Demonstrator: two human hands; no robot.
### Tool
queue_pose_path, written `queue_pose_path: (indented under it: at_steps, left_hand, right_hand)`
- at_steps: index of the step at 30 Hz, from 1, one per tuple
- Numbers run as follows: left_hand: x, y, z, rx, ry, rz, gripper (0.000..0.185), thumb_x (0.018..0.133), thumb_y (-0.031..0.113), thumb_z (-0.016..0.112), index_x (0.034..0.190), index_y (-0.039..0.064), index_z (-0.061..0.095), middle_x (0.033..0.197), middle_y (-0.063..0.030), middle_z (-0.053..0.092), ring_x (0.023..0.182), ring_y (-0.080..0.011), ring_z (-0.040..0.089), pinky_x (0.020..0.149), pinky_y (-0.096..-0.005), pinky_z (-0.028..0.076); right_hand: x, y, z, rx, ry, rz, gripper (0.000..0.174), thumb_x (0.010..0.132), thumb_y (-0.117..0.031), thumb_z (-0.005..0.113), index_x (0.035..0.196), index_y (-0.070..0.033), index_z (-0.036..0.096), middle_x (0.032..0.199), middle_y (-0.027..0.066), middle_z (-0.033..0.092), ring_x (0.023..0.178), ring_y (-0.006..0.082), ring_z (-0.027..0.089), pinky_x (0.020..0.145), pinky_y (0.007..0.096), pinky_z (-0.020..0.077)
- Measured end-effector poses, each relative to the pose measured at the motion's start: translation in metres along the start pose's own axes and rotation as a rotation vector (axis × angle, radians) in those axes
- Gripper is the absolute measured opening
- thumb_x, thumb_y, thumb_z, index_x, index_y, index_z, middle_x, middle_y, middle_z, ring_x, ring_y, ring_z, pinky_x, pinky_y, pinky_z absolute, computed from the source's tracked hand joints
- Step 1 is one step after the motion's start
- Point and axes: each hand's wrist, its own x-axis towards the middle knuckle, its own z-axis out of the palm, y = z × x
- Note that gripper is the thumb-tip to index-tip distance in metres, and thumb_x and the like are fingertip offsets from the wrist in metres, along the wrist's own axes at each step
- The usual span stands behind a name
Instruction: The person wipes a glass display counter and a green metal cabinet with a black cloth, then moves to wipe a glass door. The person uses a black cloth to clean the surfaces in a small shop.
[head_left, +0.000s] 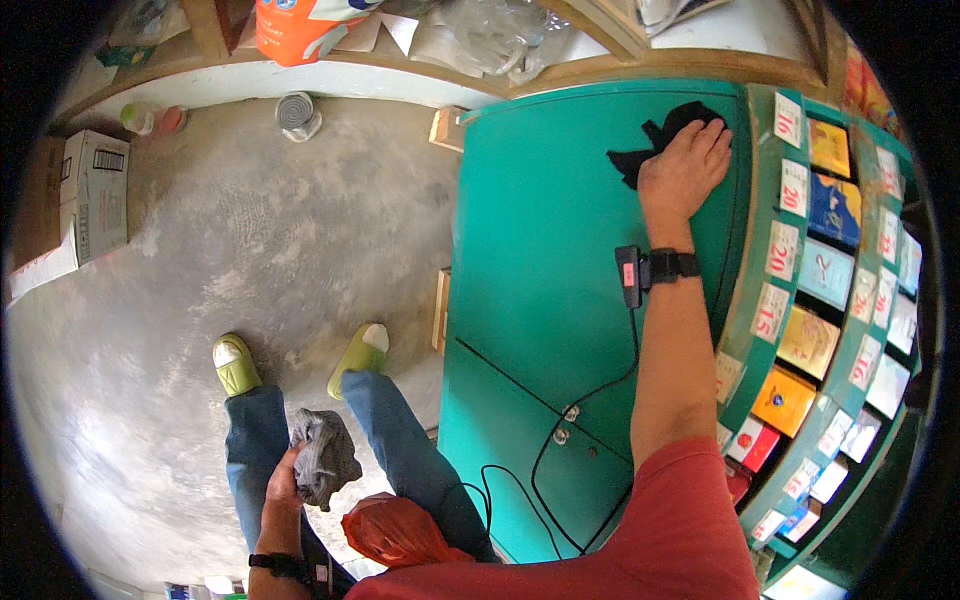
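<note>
My right hand (681, 171) lies over a black cloth (673, 121), holding it against the flat green panel of a cabinet (540, 225). The cloth bunches out past the fingers, near the panel's upper right corner. A black strap with a small device (628, 276) circles the right wrist, and a black cable runs from it down across the panel. Low in the picture, my left hand (283, 478) grips a crumpled grey cloth (328, 459) above my legs. Its wrist also wears a black strap (277, 565). Two clear knobs (566, 424) sit on the cabinet's lower part.
Right of the panel, a green rack (761, 247) holds rows of small boxes with price tags. Wooden shelving (577, 75) with plastic bags runs along the top. A cardboard box (94, 195) and a jar (298, 118) stand on the concrete floor (247, 202). A red plastic bag (397, 529) hangs near my waist.
</note>
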Motion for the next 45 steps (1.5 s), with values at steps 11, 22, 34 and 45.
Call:
queue_pose_path:
  at_steps: [11,22,34,45]
  left_hand:
    - [0.006,0.005,0.009,-0.020,0.078,0.031,0.044,0.082,0.028,0.060,0.116,0.002,0.054,0.102,-0.0097,0.063,0.089,-0.0226,0.062,0.079,-0.0338,0.049]
    - [0.005,0.004,0.004,0.026,0.097,0.019,0.047,0.078,0.023,0.064,0.117,-0.001,0.052,0.100,-0.0104,0.062,0.087,-0.0224,0.062,0.079,-0.0331,0.049]
    - [0.003,0.010,0.000,-0.038,0.049,0.038,0.047,0.081,0.031,0.062,0.117,0.002,0.053,0.106,-0.0112,0.062,0.092,-0.0250,0.061,0.083,-0.0363,0.048]
    - [0.004,0.008,0.002,0.020,-0.014,0.015,0.048,0.079,0.034,0.065,0.114,0.003,0.055,0.103,-0.0102,0.063,0.090,-0.0233,0.061,0.080,-0.0353,0.049]
  right_hand:
    - [0.024,-0.045,0.053,-0.205,0.020,-0.041,0.052,0.078,-0.017,0.053,0.122,0.010,0.045,0.133,0.0295,0.035,0.126,0.0436,0.030,0.106,0.0504,0.0194]
    - [-0.109,-0.140,0.108,-0.007,-0.395,-0.501,0.044,0.088,-0.017,0.035,0.125,0.005,0.046,0.138,0.0247,0.033,0.130,0.0394,0.026,0.109,0.0481,0.0144]
    - [-0.147,-0.093,0.031,0.016,-0.609,-0.694,0.046,0.083,-0.012,0.050,0.124,0.006,0.045,0.133,0.0183,0.042,0.124,0.0320,0.039,0.104,0.0423,0.0297]
    - [-0.143,-0.073,0.010,-0.103,-0.449,-0.709,0.057,0.077,-0.013,0.055,0.127,0.011,0.039,0.132,0.0248,0.040,0.122,0.0364,0.038,0.103,0.0436,0.0287]
